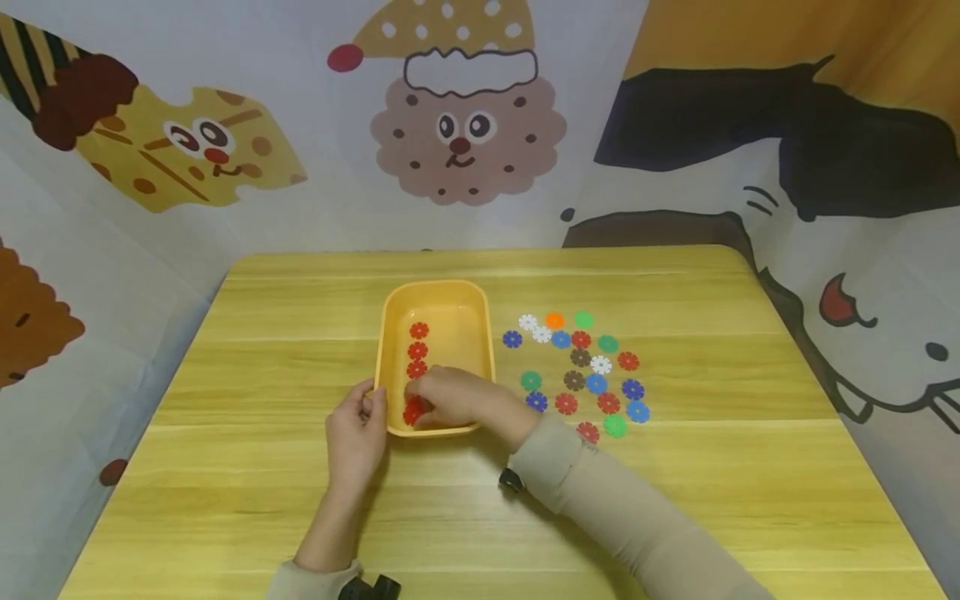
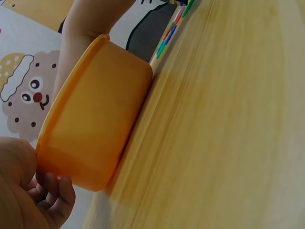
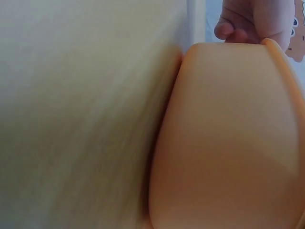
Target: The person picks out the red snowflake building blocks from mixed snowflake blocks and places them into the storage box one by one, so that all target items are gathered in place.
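A yellow plastic basin point(image 1: 468, 333) stands on the table, its outer wall filling much of both wrist views. My left hand point(image 1: 357, 433) pinches its left rim near the front corner, thumb and curled fingers visible in the left wrist view. My right hand point(image 1: 450, 396) reaches over the right rim into the basin. Its curled fingers and thumb are around a red snowflake disc point(image 1: 413, 411) at the front left, partly covered by the hand. Behind it, several more red snowflake discs point(image 1: 417, 351) lie in a column along the basin's left side.
Right of the basin, several loose snowflake discs point(image 1: 596, 383) in white, orange, green, blue, brown and red lie scattered on the wooden table point(image 1: 675, 492). The right forearm passes by their front edge. A cartoon-printed cloth point(image 1: 315, 125) hangs behind the table.
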A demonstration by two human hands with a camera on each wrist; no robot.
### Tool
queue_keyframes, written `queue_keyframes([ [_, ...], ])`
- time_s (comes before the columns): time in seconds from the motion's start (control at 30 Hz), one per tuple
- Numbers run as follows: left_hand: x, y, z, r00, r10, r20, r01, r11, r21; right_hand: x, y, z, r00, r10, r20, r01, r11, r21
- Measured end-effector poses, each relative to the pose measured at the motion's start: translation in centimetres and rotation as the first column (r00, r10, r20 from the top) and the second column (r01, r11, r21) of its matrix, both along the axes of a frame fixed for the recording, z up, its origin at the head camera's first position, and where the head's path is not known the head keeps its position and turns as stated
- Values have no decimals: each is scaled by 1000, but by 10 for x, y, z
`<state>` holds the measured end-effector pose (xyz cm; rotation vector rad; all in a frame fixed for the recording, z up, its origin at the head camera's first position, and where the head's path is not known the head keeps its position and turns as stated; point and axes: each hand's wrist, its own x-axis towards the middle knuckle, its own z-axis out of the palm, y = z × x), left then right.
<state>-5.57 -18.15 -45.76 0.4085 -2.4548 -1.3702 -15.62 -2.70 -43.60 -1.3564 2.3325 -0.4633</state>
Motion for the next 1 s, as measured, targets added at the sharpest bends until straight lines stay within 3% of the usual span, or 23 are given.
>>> queue_keyframes([
  [0.17,1,0,0,1000,1,0,-1,1000,3,0,3,3,1000,-16,18,17,998,-58],
  [0.3,1,1,0,1000,4,-7,-4,1000,0,-1,12,8,999,-47,20,49,984,-174],
  [0.57,1,1,1,1000,7,-1,-7,1000,1,-3,44,14,985,-158,-61,124,915,-383],
  [0.7,1,1,2,1000,9,-7,-9,1000,-3,-7,62,16,974,-214,-75,163,888,-430],
  [1.0,1,2,1,1000,9,-4,-9,1000,4,-17,91,12,965,-256,-47,194,830,-523],
])
